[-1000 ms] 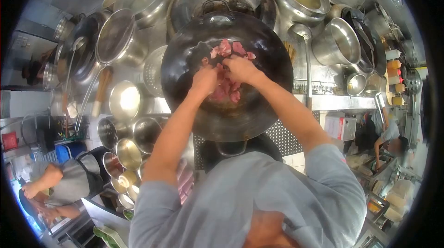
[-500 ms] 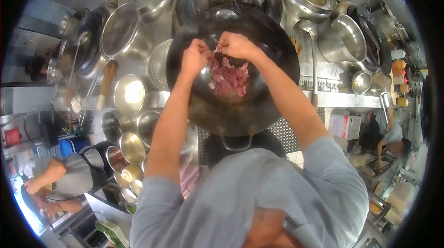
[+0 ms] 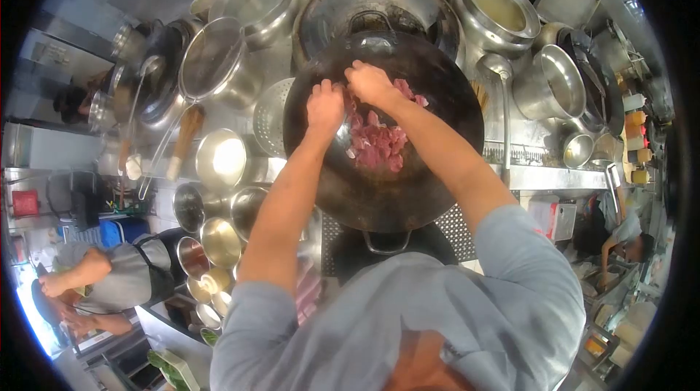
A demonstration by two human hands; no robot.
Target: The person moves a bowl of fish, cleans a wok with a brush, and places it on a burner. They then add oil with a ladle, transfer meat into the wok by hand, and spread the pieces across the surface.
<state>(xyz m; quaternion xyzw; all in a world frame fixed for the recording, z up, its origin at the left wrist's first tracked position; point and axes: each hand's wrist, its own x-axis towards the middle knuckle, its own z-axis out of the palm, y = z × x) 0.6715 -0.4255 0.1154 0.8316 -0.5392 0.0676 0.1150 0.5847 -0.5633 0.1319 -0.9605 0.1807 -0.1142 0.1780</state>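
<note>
Left hand: My left hand (image 3: 325, 105) is over the left part of the wok (image 3: 386, 201), its fingers curled nearly closed. A strip of meat shows just beside the fingertips; I cannot tell whether they grip it.
Right hand: My right hand (image 3: 370, 85) is just beside the left, fingers bent inward and partly closed. Its fingertips are partly hidden; I cannot tell what they hold.
Meat: The raw meat (image 3: 378, 145) lies in a loose heap inside the wok, nearer me than the hands. A few pieces sit apart, beyond the right wrist.
Handling: I judge that light pinches at the edges suit these soft, slippery pieces; a hard pull could tear them.
Spread: I judge that single, flat pieces over the bare metal would lie better than clumps.
Clearance: Low wrists inside the rim seem best, to avoid dropping scraps on the desk (image 3: 543, 177).
Ladle: The ladle (image 3: 497, 66) rests right of the wok, apart from both hands.
</note>
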